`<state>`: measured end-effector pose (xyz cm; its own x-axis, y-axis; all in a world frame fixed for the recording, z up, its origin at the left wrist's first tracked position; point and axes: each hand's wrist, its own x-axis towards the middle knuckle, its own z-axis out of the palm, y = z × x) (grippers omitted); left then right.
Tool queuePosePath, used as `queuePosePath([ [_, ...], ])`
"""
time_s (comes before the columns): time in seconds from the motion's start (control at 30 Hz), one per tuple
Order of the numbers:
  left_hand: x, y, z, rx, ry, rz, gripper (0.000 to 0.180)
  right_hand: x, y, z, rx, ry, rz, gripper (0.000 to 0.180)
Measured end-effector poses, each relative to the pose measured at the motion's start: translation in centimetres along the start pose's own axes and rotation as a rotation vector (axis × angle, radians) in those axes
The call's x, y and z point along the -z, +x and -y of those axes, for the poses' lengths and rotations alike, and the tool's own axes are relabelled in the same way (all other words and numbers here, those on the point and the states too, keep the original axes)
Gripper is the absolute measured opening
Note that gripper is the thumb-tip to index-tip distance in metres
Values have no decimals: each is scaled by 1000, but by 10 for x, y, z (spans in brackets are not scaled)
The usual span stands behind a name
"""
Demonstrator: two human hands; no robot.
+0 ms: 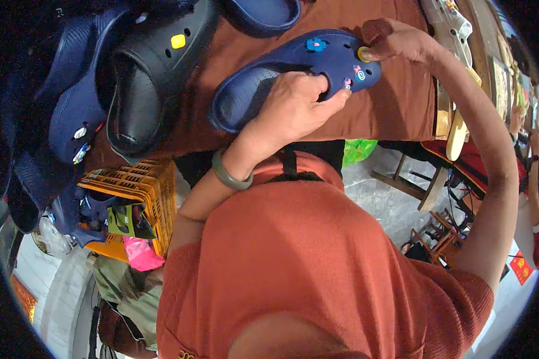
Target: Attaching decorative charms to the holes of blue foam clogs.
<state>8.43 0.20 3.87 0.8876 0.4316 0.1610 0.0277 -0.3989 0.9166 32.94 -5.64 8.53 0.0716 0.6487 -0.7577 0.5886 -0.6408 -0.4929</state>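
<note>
A navy blue clog [293, 55] lies on the brown cloth in front of me, its toe to the right. My left hand [296, 105] grips the edge of its foot opening, the thumb stretched along the upper. With the fingertips of my right hand [395, 43], I pinch a round yellow shoe charm [363, 54] at the toe. Whether its stem sits in a hole is hidden. A blue flower charm [315, 45] and a white swirl charm [359, 73] with pink sit on the upper. Another small pink charm [347, 84] is beside my left thumb.
To the left stands a black clog [139, 99] with a yellow square charm [178, 41]. More navy clogs [72, 122] crowd the far left. Below the table's edge is an orange crate [161, 203]; a wooden stool [422, 188] stands to the right. White clogs [458, 27] lie at the upper right.
</note>
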Motion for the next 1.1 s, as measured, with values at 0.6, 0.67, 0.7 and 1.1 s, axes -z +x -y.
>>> queuePosePath([
  [0.6, -3, -1, 7, 7, -27, -15, 50, -31, -24, -21, -6, 458, -264, 16],
  [0.67, -5, 0, 7, 2, -15, -48, 49, -32, -24, -23, 36, 437, -253, 15],
  [0.7, -5, 0, 7, 1, -15, -46, 49, -32, -23, -23, 6, 413, -228, 15],
  [1.1, -2, -2, 5, -32, 71, -15, 35, -35, -2, -8, -26, 297, -217, 37],
])
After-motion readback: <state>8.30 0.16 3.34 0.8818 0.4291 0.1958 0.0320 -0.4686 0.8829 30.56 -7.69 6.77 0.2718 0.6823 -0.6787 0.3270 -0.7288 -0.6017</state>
